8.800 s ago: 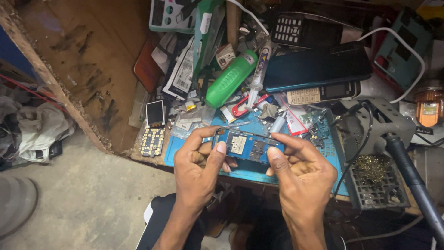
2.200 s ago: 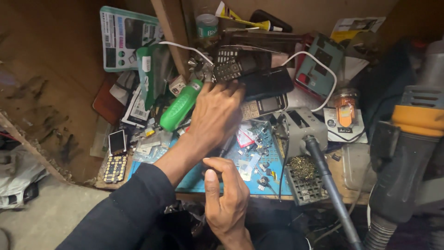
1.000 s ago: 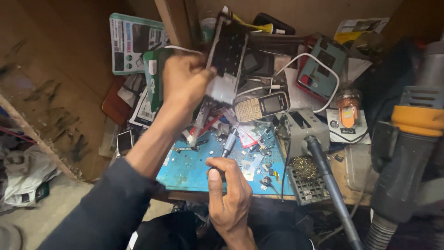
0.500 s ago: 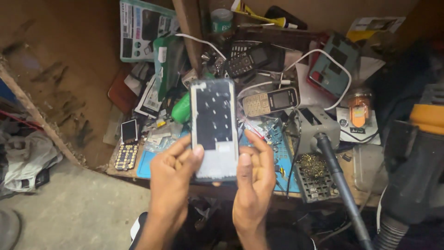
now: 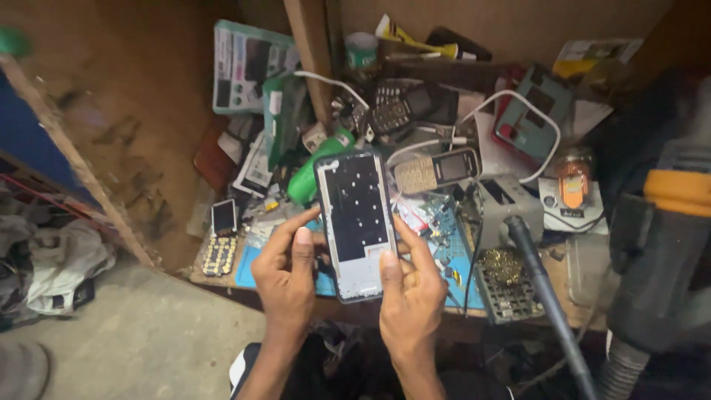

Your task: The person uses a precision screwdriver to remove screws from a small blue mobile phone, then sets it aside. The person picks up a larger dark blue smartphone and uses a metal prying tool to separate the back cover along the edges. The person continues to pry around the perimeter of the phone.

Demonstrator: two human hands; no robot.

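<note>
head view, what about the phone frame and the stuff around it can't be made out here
- Underside of the phone frame: head view, faces away from the camera.
- Its lower corners: covered by the left hand and right hand.
- Blue mat: mostly hidden behind frame and hands; small parts on it too tiny to identify.
- Grey tool at right: cut off by the picture edge.
- Keypad phone: keys too small to read.
</note>
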